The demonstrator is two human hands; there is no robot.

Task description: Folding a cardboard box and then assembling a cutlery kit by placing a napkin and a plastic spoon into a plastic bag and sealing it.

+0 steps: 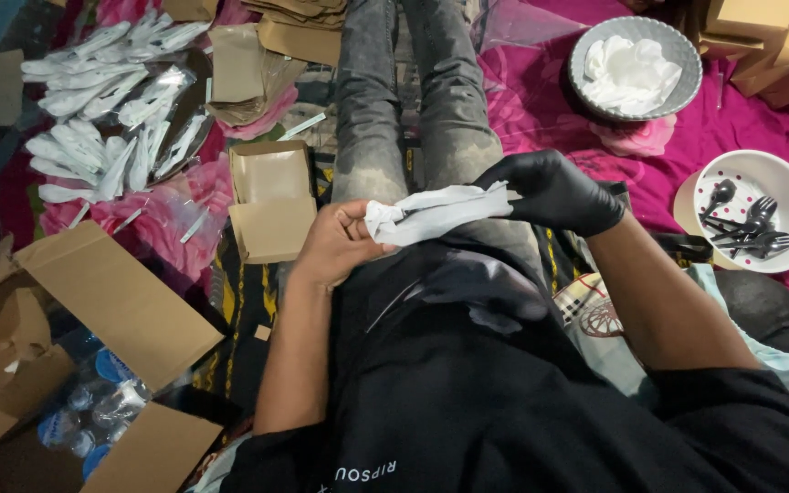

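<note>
Cardboard carton [93, 310]: stands open at lower left, flaps spread, small plastic water bottles [93, 406] lying inside.
Wrapped packets [102, 100]: a heap of clear sleeves with white contents, spread over the patterned cloth at upper left.
Small brown box [271, 201]: open and unfolded, just left of the person's knees.
Left hand [335, 245]: bare, fingers curled closed around the bunched end of the white napkin roll [436, 212].
White napkin roll: held across the lap above the grey-trousered legs, spanning from one hand to the other. It looks light, soft and easily crushed or torn (paper, by the creases); what is wrapped inside cannot be seen. Best gripped at its two ends, as now, with light pressure so that the wrap keeps its shape.
Right hand [554, 192]: in a black glove, closed on the roll's far end.
Grey bowl [636, 68]: on the pink cloth at upper right, holding loose white napkins.
White dotted bowl [760, 210]: at far right, holding black plastic forks and spoons [741, 228].
</note>
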